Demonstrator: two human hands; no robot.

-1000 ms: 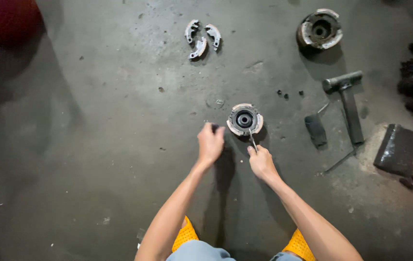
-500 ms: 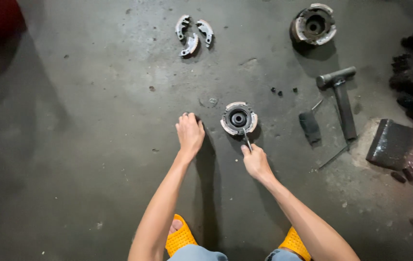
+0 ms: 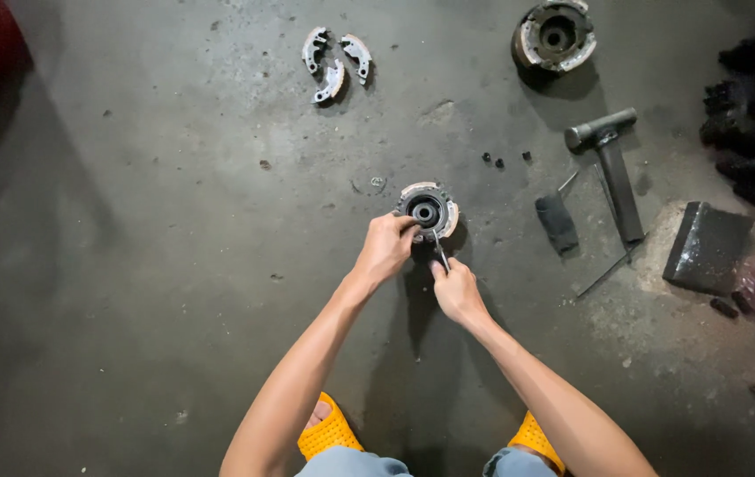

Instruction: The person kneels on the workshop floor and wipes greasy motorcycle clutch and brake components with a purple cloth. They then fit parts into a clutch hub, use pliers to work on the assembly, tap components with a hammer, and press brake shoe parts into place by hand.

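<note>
Now, just right of centre frame, the left hand (image 3: 386, 247) grips the rim of the round metal hub (image 3: 427, 210) sitting on the concrete floor (image 3: 174, 265); the right hand (image 3: 457, 290) pinches a thin tool (image 3: 440, 250), its tip at the hub's lower edge; brake shoes (image 3: 333, 64) lie upper centre; a hammer (image 3: 611, 168) lies right; a second hub (image 3: 555, 35) sits top right.

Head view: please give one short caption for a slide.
Left hand steadies a round metal hub on the concrete floor while the right hand holds a thin tool at it.
</note>
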